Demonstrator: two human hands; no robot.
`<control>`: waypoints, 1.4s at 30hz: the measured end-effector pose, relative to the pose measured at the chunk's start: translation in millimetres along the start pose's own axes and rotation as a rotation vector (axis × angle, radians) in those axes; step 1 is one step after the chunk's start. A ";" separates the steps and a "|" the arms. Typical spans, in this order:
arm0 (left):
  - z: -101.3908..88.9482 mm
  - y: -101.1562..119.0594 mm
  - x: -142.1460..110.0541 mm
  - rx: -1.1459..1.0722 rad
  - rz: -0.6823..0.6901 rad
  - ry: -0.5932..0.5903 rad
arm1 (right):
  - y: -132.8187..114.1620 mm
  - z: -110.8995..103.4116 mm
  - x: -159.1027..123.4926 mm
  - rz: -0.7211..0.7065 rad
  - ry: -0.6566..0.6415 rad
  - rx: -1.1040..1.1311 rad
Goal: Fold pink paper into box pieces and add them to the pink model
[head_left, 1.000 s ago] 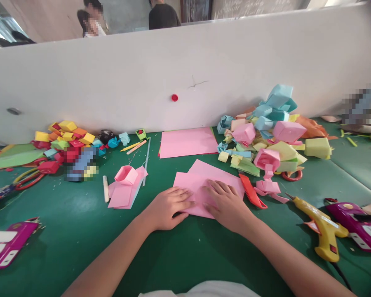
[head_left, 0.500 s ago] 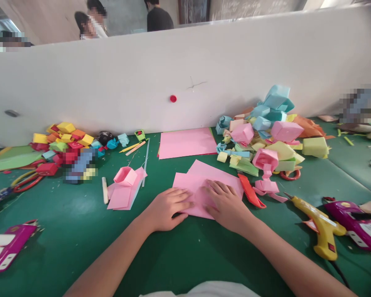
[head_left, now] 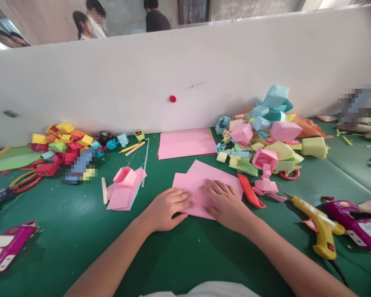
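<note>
Two overlapping pieces of pink paper (head_left: 198, 181) lie on the green table in front of me. My left hand (head_left: 168, 208) rests flat on the paper's left part, fingers stretched out. On the right part, my right hand (head_left: 225, 202) presses down with its fingers spread. A red utility knife (head_left: 250, 192) lies just right of the paper, close to my right hand. Left of my left hand is a small stack of pink paper pieces (head_left: 123, 198) with a folded pink paper box (head_left: 125, 176) on it.
A pink sheet (head_left: 187, 143) lies further back by the white partition (head_left: 126, 86). Coloured paper boxes form a left pile (head_left: 66, 138) and a right pile (head_left: 280, 132). A yellow glue gun (head_left: 318, 225) is at right, near a purple device (head_left: 357, 225); another purple device (head_left: 12, 249) lies at left.
Both hands stay in place on the pink paper. The view has shifted very slightly, and a person behind the partition at far left has moved a little.
</note>
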State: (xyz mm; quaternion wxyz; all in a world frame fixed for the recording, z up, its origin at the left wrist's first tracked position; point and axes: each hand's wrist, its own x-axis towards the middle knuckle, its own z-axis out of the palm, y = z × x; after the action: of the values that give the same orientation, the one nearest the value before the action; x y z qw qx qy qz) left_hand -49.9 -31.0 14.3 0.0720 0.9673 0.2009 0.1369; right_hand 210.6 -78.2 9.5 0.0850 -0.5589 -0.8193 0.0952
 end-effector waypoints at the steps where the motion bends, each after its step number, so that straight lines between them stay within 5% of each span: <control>1: 0.1 0.0 -0.1 -0.001 -0.002 0.001 | 0.3 0.3 0.1 -0.002 0.000 0.001; 20: 1.0 0.3 -1.3 0.018 0.009 -0.003 | 0.9 0.8 -0.4 0.009 0.015 -0.018; 33: 3.6 8.1 -3.7 0.162 0.136 0.089 | -3.8 -9.4 3.1 0.062 -0.047 0.003; 42: -8.4 33.3 -51.2 0.211 -0.106 -0.142 | -1.2 -9.1 3.1 0.072 -0.054 -0.019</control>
State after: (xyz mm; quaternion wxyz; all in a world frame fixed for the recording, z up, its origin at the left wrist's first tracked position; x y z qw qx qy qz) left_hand -85.2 -81.5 16.7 -0.0091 0.9648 0.2596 0.0420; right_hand 210.6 -75.2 18.8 0.0541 -0.5861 -0.8015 0.1053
